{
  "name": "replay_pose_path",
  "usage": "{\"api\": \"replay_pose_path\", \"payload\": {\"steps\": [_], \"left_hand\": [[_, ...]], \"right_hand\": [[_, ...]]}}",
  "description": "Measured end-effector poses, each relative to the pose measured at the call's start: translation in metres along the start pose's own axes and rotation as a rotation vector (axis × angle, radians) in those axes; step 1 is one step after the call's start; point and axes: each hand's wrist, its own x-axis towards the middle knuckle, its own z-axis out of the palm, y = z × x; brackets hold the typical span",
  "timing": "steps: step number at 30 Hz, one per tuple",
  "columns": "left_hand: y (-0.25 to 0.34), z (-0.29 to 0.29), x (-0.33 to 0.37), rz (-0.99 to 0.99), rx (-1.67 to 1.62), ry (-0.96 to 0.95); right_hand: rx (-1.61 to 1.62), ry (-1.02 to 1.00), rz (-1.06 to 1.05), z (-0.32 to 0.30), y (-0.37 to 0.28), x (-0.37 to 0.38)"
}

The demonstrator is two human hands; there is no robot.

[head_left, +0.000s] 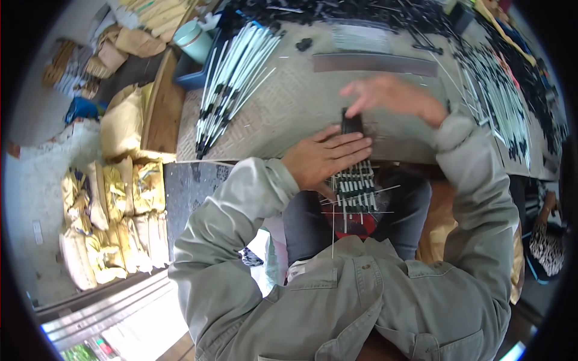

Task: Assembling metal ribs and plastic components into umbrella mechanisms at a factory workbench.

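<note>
Your left hand lay flat over the white rods at the desk's edge, its grip unclear; your blurred right hand looked loose, empty. Uneven pressure might have tipped the rods off.

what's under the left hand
The left hand lies across a black piece and white rods with black joints; both show past its edge. What lies directly beneath the hand is covered and cannot be seen.
</note>
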Motion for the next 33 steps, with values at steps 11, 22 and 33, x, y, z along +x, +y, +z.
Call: {"api": "replay_pose_path", "payload": {"steps": [11, 22, 33], "left_hand": [[0.0, -0.001, 0.001, 0.036, 0.055, 0.022], [0.003, 0.005, 0.007, 0.041, 0.067, 0.159], [0.005, 0.002, 0.013, 0.047, 0.092, 0.149]], "right_hand": [[-1.006, 0.308, 0.256, -0.081, 0.079, 0.076], [-0.881, 0.721, -0.047, -0.052, 0.018, 0.03], [-0.544, 0.629, 0.015, 0.052, -0.017, -0.067]]}}
